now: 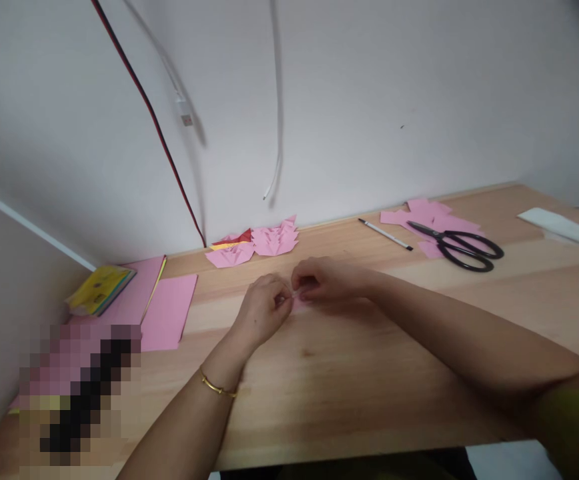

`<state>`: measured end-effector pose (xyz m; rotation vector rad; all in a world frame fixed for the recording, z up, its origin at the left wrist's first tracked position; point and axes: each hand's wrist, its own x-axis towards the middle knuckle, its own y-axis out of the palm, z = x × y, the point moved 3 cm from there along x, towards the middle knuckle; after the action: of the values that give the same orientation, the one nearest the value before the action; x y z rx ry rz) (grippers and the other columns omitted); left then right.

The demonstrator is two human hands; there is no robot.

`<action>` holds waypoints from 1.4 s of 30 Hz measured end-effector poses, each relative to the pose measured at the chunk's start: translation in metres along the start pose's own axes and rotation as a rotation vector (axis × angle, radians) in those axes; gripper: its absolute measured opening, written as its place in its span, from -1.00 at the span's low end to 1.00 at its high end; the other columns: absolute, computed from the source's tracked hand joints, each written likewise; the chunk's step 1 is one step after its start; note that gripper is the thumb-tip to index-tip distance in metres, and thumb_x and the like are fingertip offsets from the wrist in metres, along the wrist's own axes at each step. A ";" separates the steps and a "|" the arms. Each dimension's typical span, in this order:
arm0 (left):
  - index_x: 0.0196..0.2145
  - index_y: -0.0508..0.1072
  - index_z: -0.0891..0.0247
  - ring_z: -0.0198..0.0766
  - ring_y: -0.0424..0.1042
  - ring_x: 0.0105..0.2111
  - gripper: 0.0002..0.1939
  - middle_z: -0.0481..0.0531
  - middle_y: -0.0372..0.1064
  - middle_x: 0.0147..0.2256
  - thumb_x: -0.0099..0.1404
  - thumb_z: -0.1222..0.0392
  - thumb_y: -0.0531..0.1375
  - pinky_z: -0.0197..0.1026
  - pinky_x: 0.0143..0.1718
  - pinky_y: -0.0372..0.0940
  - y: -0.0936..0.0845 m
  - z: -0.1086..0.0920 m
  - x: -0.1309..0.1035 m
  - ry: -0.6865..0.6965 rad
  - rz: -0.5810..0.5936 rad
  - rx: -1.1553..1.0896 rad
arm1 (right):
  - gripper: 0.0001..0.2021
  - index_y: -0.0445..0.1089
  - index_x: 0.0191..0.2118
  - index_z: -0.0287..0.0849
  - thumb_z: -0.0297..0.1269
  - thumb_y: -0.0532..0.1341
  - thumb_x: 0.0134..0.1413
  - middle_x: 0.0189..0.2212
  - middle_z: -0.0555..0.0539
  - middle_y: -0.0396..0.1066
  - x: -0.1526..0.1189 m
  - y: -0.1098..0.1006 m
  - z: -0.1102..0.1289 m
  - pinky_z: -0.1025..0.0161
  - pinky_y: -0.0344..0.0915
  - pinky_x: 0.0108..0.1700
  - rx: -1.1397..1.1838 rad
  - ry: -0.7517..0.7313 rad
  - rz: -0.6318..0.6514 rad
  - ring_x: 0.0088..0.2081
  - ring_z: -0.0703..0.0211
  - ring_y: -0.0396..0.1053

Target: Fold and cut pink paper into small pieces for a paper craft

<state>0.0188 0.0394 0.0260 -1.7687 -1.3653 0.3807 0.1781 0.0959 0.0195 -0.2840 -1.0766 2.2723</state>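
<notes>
Reaching in over the table's near edge (349,447), the left forearm (189,407), with a gold bracelet (211,385) at the wrist, slants up rightward; the right forearm (449,323) angles in from the right. The left hand (264,305) and right hand (327,277) meet nearer the far edge, fingers curled, pinching a small pink paper (299,303) they mostly hide. Scissors (442,237) lie toward the far right corner.

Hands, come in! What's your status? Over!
Left hand, right hand: grip closed on small pink paper piece. Piece mostly hidden. Black-handled metal scissors off right, not in the way.
</notes>
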 end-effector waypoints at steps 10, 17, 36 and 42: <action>-0.17 0.49 0.30 -0.34 0.37 -0.34 -0.68 0.07 0.44 -0.28 0.08 0.19 0.31 -0.28 -0.27 0.23 0.000 0.007 -0.004 -0.532 0.168 -1.207 | -0.86 0.51 -0.39 -0.19 -0.23 0.27 0.04 -0.30 -0.09 0.27 0.000 -0.019 0.016 0.27 0.24 -0.18 0.204 -0.344 -0.228 -0.24 0.24 0.27; -0.18 0.49 0.27 -0.32 0.43 -0.37 -0.59 0.05 0.48 -0.31 -0.05 0.32 0.37 -0.28 -0.29 0.28 0.007 0.005 -0.002 -0.590 0.064 -1.324 | -0.83 0.44 -0.22 -0.15 -0.21 0.21 0.10 -0.02 -0.18 0.23 0.000 -0.019 0.011 0.11 0.18 0.03 0.207 -0.271 -0.392 0.00 0.12 0.21; -0.41 0.46 0.38 -0.43 0.27 -0.58 -0.75 -0.04 0.36 -0.56 -0.06 0.21 0.37 -0.33 -0.53 0.14 0.012 0.014 -0.003 -0.567 -0.098 -0.981 | -0.73 0.34 -0.39 -0.25 -0.13 0.08 0.13 -0.54 0.05 0.18 0.002 -0.003 0.011 0.38 0.00 -0.48 0.384 0.001 -0.137 -0.50 0.35 0.08; -0.45 0.45 0.37 -0.41 0.29 -0.56 -0.75 -0.02 0.36 -0.57 -0.01 0.13 0.35 -0.32 -0.50 0.17 0.011 0.013 -0.003 -0.547 -0.103 -0.898 | -0.73 0.33 -0.37 -0.24 -0.12 0.08 0.14 -0.52 0.05 0.20 0.003 -0.001 0.009 0.37 0.02 -0.47 0.360 -0.013 -0.117 -0.48 0.34 0.10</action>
<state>0.0157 0.0416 0.0087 -2.3891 -2.2451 0.2017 0.1729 0.0925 0.0263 -0.0573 -0.6524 2.3096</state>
